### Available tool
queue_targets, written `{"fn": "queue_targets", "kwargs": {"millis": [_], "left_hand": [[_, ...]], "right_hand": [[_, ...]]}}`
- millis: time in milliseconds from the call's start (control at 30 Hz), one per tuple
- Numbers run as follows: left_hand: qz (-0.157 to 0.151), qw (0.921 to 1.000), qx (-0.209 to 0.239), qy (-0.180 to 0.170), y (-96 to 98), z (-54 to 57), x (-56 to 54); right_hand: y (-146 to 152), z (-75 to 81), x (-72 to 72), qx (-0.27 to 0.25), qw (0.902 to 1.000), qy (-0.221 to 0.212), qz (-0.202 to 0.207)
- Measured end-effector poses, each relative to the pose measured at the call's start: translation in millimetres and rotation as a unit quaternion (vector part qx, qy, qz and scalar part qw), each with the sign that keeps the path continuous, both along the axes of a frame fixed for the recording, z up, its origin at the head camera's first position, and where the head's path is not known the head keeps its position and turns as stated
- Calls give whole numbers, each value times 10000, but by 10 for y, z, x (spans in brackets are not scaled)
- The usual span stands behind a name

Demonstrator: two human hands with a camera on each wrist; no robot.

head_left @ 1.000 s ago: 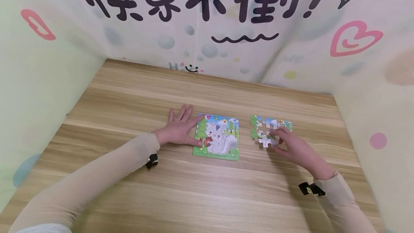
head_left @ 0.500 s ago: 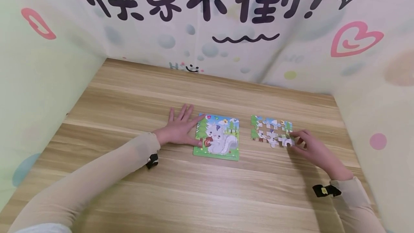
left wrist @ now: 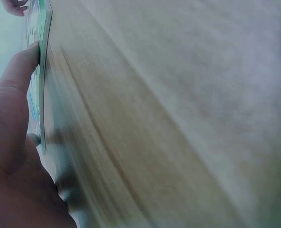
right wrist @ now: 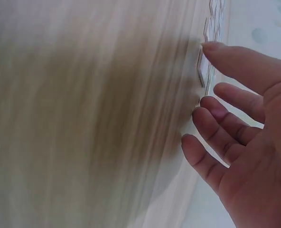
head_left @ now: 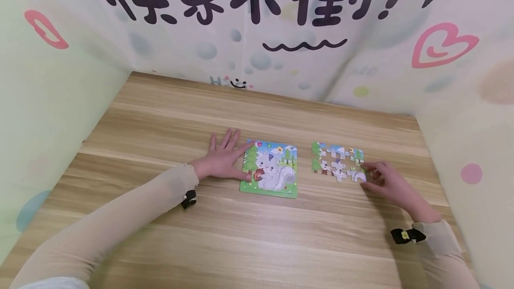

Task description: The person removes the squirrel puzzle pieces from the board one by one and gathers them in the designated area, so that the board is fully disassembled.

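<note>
Resting spread left hand [head_left: 221, 163] on picture board [head_left: 277, 175], holding right hand [head_left: 389, 184], fingers apart, at right side of puzzle pieces [head_left: 338, 169], toward tabletop's [head_left: 413, 159] right edge.

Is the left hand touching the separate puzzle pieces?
No, the left hand touches the squirrel board, while the puzzle pieces lie beyond it, near the right hand.

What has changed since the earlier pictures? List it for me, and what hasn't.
The right hand moved right, from over the lower middle of the puzzle pieces to their right edge, uncovering the lower-right piece. It now sits at that piece's edge, with no clear grip on it. The left hand stayed spread, thumb and forefinger on the squirrel board, which also stayed put.
</note>
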State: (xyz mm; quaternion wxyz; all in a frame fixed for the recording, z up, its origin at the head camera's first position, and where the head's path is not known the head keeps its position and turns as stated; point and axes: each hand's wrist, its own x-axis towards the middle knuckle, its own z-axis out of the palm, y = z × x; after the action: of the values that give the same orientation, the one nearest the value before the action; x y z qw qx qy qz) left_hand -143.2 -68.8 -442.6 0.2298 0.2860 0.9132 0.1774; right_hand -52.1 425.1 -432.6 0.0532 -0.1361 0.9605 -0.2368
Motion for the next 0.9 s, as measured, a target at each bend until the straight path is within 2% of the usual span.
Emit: {"fn": "queue_targets", "kwargs": {"millis": [233, 567, 767, 900], "left_hand": [[-2, 10000, 26, 15, -1, 7, -5], [-18, 10000, 50, -38, -11, 11, -12], [-59, 9999, -65, 78, -18, 33, -13], [-105, 9998, -110, 130, -23, 30, -7]], "right_hand": [[34, 22, 19, 141, 9996, -195, -146], [40, 37, -3, 18, 9991, -393, -187], [38, 37, 16, -130, 9998, -55, -143], [-53, 52, 10, -14, 9991, 387, 156]]}}
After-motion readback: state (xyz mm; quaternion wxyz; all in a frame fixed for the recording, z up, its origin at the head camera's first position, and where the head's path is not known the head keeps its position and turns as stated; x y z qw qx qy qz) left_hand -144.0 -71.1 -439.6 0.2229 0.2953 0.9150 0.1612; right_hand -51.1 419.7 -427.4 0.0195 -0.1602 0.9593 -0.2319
